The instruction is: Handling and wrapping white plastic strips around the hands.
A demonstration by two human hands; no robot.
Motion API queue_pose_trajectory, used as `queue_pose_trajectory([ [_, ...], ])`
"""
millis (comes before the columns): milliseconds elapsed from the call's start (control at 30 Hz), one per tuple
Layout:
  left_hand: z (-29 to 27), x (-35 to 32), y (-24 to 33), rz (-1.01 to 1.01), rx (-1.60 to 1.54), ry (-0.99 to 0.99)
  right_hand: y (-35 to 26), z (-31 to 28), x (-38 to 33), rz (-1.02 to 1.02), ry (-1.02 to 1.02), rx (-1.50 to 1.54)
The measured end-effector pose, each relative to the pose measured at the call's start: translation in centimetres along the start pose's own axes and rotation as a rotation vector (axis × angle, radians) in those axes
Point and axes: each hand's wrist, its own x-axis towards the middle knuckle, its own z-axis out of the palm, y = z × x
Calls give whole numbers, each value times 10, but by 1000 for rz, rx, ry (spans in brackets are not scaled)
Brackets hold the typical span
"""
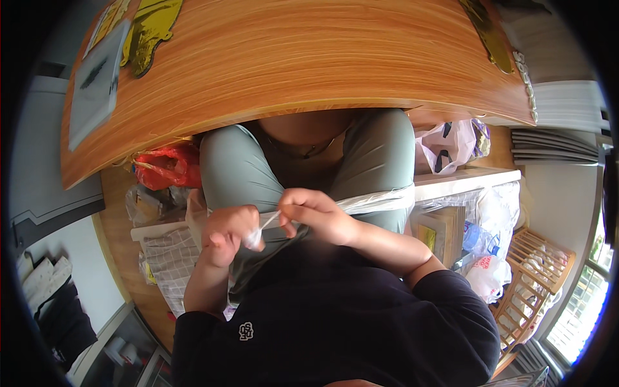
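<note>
My left hand (229,233) is closed over my lap, with a crumpled white bit of a thin plastic cord (272,218) at its fingers. The cord runs a short way across to my right hand (317,213), whose thumb and fingertips pinch it. Both hands are slightly blurred. Across my right thigh lies a wider white plastic strip (379,199); whether it joins the cord is hidden behind my right hand.
A wooden table (309,58) stands before my knees, bearing a clear plastic sheet (100,84) and yellow cut-out pieces (149,32). A red plastic bag (167,166) is on the left. Right are a pale bag (445,147) and a wooden rack (535,271).
</note>
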Motion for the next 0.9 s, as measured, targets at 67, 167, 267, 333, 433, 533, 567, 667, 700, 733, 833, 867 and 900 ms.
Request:
queue_pose_trajectory([
  [67,-21,5,6,147,419,-302,-9,0,-8,-29,-15,12],
  [167,1,17,17,211,1029,-160,-14,3,-8,63,-143,-228],
  [267,20,0,28,-23,415,-78,-10,4,-4,192,-140,-222],
  [333,18,0,30,-71,33,-229,-10,1,-2,85,-107,-93],
  [433,15,11,34,42,1025,-167,-18,2,-6,38,-126,-143],
  [533,28,13,26,-19,847,29,-19,9,-3,151,-109,-309],
  [567,33,13,25,-104,497,174,-16,8,-2,207,-109,-420],
  [667,-8,-19,-6,-178,-399,-113,-12,-1,-1,150,-25,-215],
  [700,-14,-13,-12,-88,-403,-290,-13,-3,-1,143,-6,-91],
  [733,-17,-16,-8,-87,-402,-286,-16,0,-3,81,-13,-23],
  [833,8,12,17,119,1169,-293,-20,5,-6,80,-29,-108],
  [867,20,15,17,73,981,-99,-15,5,-4,80,-38,-152],
  [900,27,17,16,29,788,89,-12,4,-2,80,-39,-152],
])
